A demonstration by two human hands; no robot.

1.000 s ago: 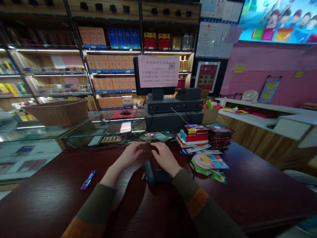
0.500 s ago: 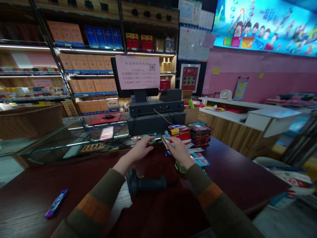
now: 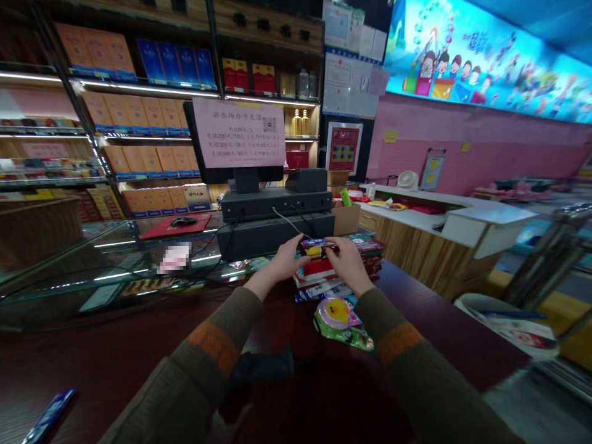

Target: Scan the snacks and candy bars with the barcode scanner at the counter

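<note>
Where left hand [image 3: 284, 261] and right hand [image 3: 348, 264] flank the top packets [image 3: 314, 245] of a stack [image 3: 318, 271] on the desk [image 3: 453, 331], both curved, closure on them cannot be told. Step, seemingly: taking hold; a lift would call for even pressure. Desk edge: right, room nearer. Register unit [image 3: 272, 231]: just beyond, far left.

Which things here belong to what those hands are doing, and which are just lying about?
In use:
left hand and right hand, about the stack's top
stacked packets between them

Lying about:
dark handheld scanner
blue packet, lower left
computer mouse on red mat
</note>
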